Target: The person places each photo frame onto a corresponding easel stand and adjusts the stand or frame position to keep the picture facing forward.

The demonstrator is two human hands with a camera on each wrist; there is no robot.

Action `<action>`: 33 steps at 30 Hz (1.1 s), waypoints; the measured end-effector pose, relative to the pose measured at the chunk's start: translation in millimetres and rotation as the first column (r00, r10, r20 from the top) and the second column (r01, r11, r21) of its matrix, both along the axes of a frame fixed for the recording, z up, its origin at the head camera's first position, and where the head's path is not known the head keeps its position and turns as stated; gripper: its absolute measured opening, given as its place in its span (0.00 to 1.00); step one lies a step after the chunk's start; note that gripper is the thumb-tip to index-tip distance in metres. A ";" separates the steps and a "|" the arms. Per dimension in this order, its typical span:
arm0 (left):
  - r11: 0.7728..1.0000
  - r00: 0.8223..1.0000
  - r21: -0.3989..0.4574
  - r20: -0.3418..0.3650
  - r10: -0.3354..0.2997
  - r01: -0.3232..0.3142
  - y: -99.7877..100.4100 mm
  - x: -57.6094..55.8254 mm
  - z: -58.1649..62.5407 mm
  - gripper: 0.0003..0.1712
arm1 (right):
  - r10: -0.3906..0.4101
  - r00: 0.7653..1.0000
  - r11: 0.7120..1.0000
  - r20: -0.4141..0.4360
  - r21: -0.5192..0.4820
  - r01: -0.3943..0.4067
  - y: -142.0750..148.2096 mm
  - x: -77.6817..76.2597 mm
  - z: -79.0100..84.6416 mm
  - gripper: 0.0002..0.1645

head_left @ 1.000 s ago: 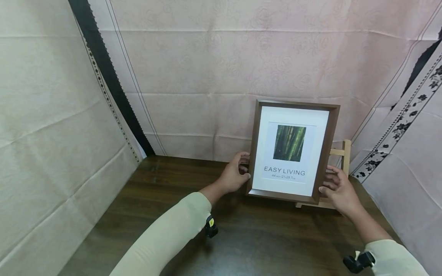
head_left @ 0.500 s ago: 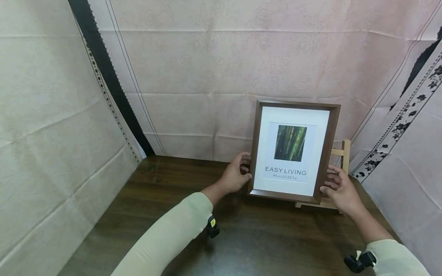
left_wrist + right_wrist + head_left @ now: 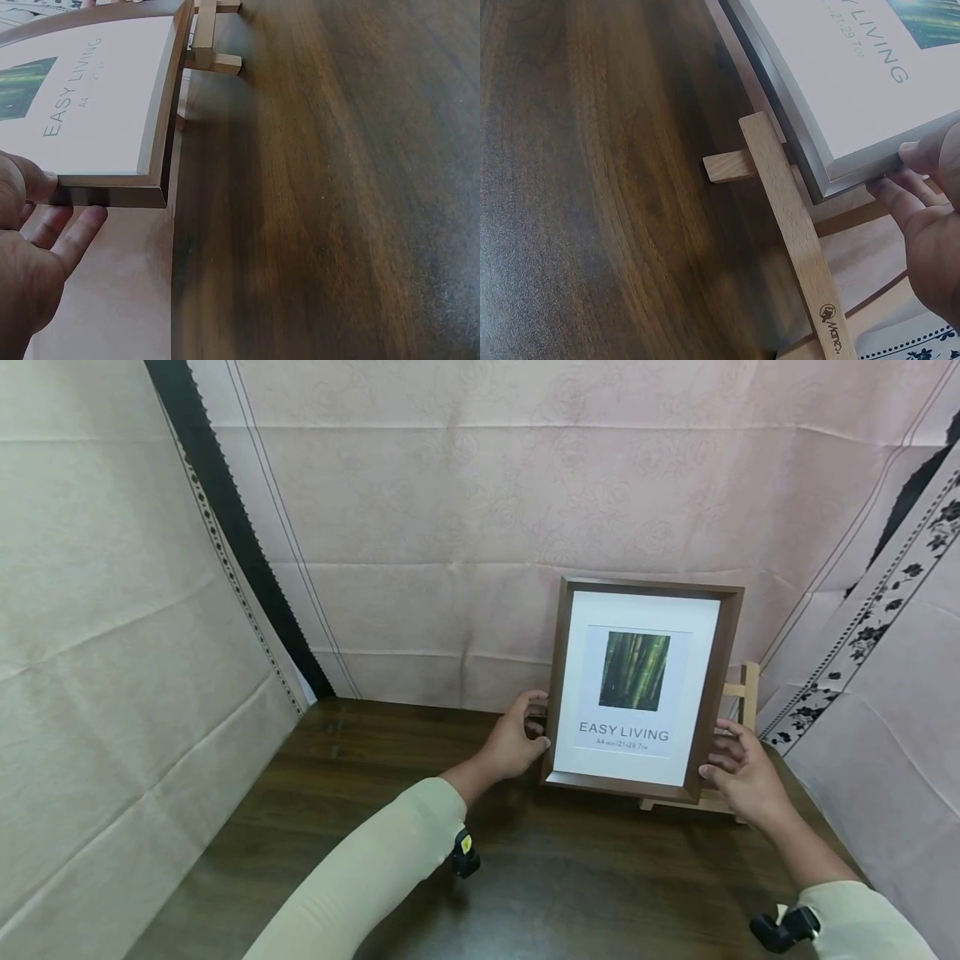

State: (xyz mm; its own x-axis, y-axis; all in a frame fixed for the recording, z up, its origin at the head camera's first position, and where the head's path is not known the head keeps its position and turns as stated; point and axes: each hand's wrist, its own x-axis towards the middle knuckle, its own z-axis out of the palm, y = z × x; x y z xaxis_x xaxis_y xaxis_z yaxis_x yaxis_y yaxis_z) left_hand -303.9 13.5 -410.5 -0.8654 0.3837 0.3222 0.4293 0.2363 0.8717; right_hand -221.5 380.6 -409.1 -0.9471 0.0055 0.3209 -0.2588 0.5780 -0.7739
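A brown picture frame (image 3: 713, 693) with a white mat, a green bamboo picture and the words "EASY LIVING" stands nearly upright, tilted slightly. My left hand (image 3: 516, 742) holds its left edge, thumb in front and fingers at the side and back, as the left wrist view also shows. On the opposite edge, low down, my right hand (image 3: 744, 777) pinches the frame between thumb and fingers. Behind the frame is a light wooden easel (image 3: 751, 697), mostly hidden. In the right wrist view the frame's lower corner sits just above the easel's bottom bar (image 3: 791, 225).
Beneath everything is a dark brown wooden table (image 3: 570, 877). A pale cloth (image 3: 450, 527) hangs right behind the table's far edge. Another cloth with a black floral border (image 3: 870, 643) hangs close on the right, near the easel.
Both hands and the picture frame have shifted slightly to the right together. The easel stays about where it was, and the grip of both hands looks the same.
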 end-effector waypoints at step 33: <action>1.000 0.999 -0.012 -0.044 -0.026 0.025 14.7 -0.7 2.2 0.40 | -0.008 1.000 1.000 -0.022 -0.006 0.008 13.0 1.2 -1.5 0.49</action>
State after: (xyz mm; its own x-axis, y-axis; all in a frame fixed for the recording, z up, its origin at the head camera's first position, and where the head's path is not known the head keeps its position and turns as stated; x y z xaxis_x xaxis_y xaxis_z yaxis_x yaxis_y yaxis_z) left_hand -304.6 28.3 -408.3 -0.8403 0.4096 0.3551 0.4732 0.2347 0.8491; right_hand -220.4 393.6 -410.6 -0.9397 0.0150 0.3417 -0.2714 0.5752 -0.7717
